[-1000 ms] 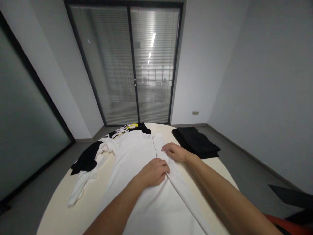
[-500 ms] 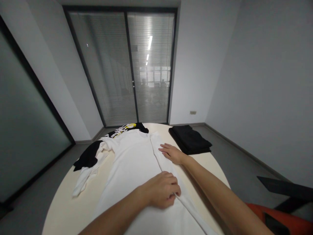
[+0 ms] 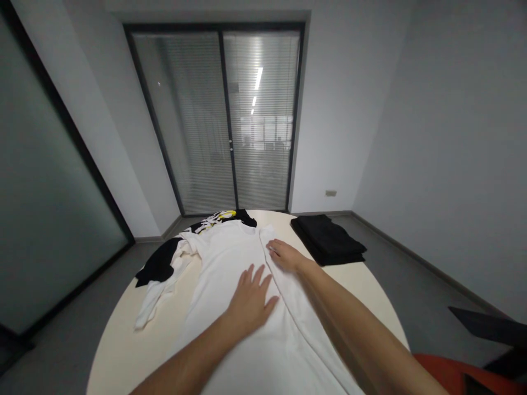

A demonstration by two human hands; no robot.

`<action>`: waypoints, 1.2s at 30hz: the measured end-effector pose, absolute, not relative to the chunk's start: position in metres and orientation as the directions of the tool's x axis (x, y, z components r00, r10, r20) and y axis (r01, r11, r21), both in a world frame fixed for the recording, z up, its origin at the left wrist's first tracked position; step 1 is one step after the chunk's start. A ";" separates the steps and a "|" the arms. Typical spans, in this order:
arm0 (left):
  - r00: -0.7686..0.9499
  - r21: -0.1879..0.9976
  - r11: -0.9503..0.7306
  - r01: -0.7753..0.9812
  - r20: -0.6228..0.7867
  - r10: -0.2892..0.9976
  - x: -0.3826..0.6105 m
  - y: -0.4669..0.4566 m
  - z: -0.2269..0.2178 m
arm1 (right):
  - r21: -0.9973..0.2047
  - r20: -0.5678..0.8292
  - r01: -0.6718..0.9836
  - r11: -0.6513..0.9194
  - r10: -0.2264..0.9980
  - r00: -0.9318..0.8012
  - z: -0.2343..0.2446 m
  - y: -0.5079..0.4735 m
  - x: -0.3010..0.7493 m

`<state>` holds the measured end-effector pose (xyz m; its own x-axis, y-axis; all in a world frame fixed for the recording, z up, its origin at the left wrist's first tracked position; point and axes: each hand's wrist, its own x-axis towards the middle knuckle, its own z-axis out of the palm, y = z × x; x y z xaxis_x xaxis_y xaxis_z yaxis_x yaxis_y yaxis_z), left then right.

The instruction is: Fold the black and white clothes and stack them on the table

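Observation:
A white T-shirt (image 3: 230, 258) lies spread on the round cream table (image 3: 123, 351), its right side folded inward along a long crease. My left hand (image 3: 249, 299) rests flat on the shirt's middle with fingers spread. My right hand (image 3: 285, 255) lies palm down on the folded edge near the collar, fingers stretched out. Neither hand holds anything.
A folded black garment (image 3: 329, 239) sits at the table's far right. A black, white and yellow shirt (image 3: 222, 217) and a black piece of cloth (image 3: 158, 263) lie at the far left. A red chair (image 3: 465, 378) stands at lower right. Glass doors with blinds stand behind.
My left hand let go of its pinch on the folded edge, moved up and left, and now lies open and flat on the shirt. My right hand stayed near the collar.

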<state>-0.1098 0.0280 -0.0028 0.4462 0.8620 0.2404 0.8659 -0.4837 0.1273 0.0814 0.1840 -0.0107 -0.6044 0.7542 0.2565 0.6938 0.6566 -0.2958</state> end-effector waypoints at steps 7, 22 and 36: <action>0.056 0.000 -0.057 0.998 0.176 0.983 -0.181 0.102 -0.009 | -0.324 0.059 0.810 0.488 0.865 -0.498 -0.031 0.185 0.054; 0.094 0.020 -0.099 0.995 0.163 0.982 -0.193 0.155 -0.026 | -0.298 0.005 0.865 0.404 0.907 -0.422 -0.027 0.209 0.061; 0.908 0.053 -0.943 0.329 0.258 0.331 -0.077 0.038 0.013 | -0.508 0.423 0.490 0.708 0.701 -0.575 -0.023 0.200 0.132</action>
<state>-0.0773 0.0384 0.0128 0.9076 0.3314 0.2577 0.3291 -0.9428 0.0532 0.1325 0.1996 -0.0225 -0.5748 0.7006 0.4227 0.4895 0.7084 -0.5085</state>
